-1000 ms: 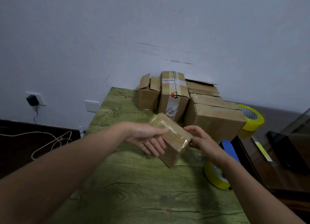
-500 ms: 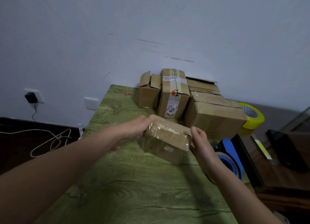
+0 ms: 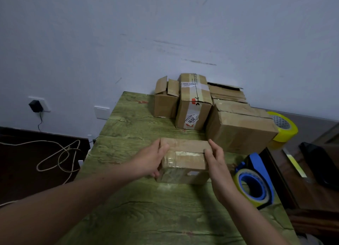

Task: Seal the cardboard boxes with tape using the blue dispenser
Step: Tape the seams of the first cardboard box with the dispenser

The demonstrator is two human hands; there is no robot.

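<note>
1. Squarely in the centre of the frame, a small box (image 3: 184,160) sat low on the green wood-grain bench (image 3: 128,208). I cannot tell whether its base fully touched the surface.
2. Its long axis ran left to right across the frame, roughly in line with the bench's near edge. Its short ends pointed at the two hands.
3. Its top face tilted slightly toward the camera, and its front face looked down toward the lower edge of the frame.
4. It was brown cardboard, creased and worn, with glossy clear tape wrinkled over the top and front. A small pale label sat at the lower right of the front face.
5. The left hand (image 3: 150,160) gripped the left end, with the thumb on the top edge and the fingers curled around the lower side.
6. The right hand (image 3: 216,160) held the right end, with the thumb hooked on the near top edge and the fingers laid up along the end.
7. The blue dispenser (image 3: 255,182), loaded with a yellowish roll, lay on the bench just right of the right hand, untouched.
8. Larger cardboard boxes (image 3: 238,129) were crowded at the bench's far end, above the small box in the frame.
9. A yellow tape roll (image 3: 282,127) showed at their right.
</note>
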